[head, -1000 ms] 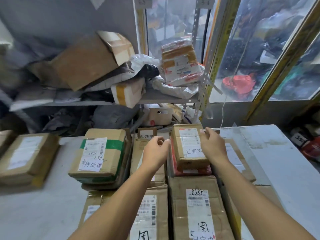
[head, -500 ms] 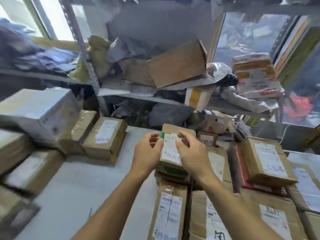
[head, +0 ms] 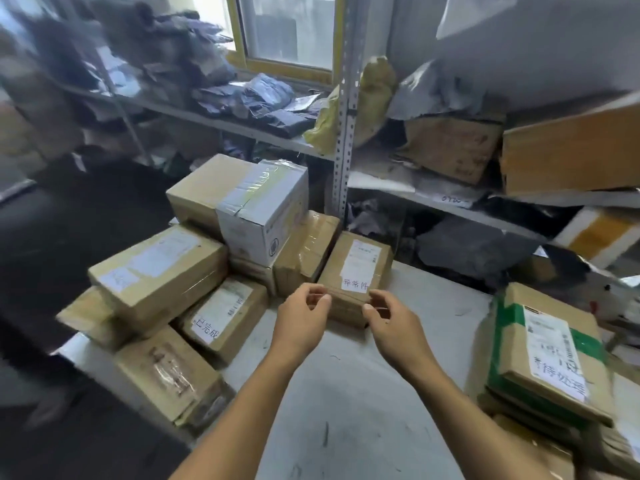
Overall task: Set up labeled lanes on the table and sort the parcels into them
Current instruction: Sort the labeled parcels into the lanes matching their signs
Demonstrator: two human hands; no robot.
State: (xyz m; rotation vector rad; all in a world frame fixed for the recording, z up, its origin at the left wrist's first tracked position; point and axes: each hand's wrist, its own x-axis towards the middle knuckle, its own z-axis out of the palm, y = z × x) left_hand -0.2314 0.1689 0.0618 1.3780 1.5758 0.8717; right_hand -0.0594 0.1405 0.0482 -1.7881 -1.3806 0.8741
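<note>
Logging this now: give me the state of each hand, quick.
Left hand: open, fingers loosely curled, holding nothing.
Right hand: open, fingers loosely curled, holding nothing.

Both bare arms reach forward.
Left hand [head: 300,322] at 11 o'clock, right hand [head: 391,323] at 1 o'clock, fingers loosely curled, holding nothing.

White table [head: 346,393]: cardboard parcels [head: 156,271] piled left, green-taped parcel [head: 543,355] right.
</note>
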